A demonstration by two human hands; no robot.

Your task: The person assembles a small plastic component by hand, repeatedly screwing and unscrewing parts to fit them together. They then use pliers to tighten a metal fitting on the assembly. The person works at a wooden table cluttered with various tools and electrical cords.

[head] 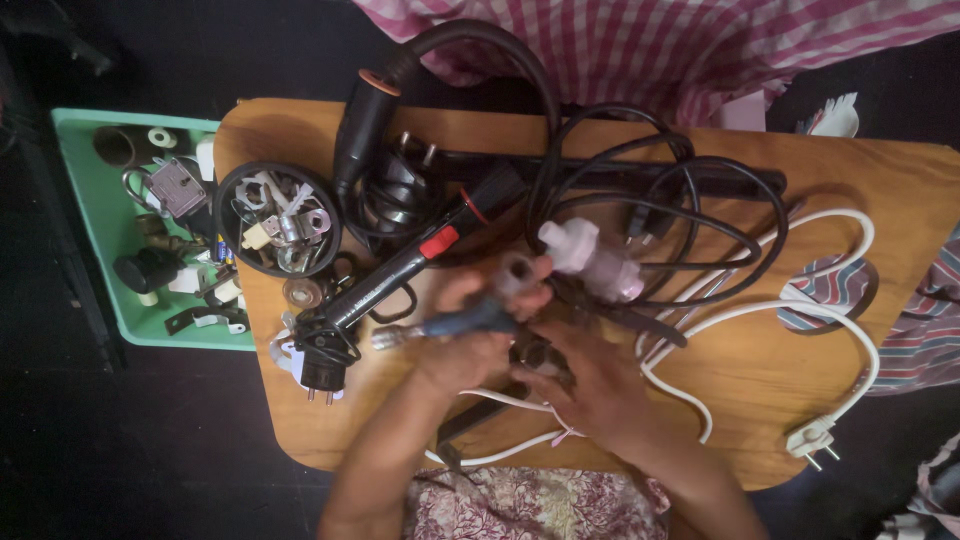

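**Inspector:** Count what is on the bench.

**Me:** One wooden table point(800, 180). Two hands, both mine. One blue-handled tool point(455, 325), probably a screwdriver, though it is blurred. One pale plastic fitting point(590, 260). One black soldering gun point(400, 275) with a red trigger. One white cord point(790, 310) and its plug. One round dish point(228, 200) of metal bits. One green tray point(90, 220).

**Inspector:** Grip and heading?

**Me:** My left hand point(465, 335) is curled tight round the tool at table centre. Its long axis runs nearly level, metal tip pointing left. My right hand point(590, 385) is half curled beside it; I cannot tell what it grips.

**Inspector:** Clearance?

**Me:** Black cables crowd the far side. Bare wood lies near the right edge.
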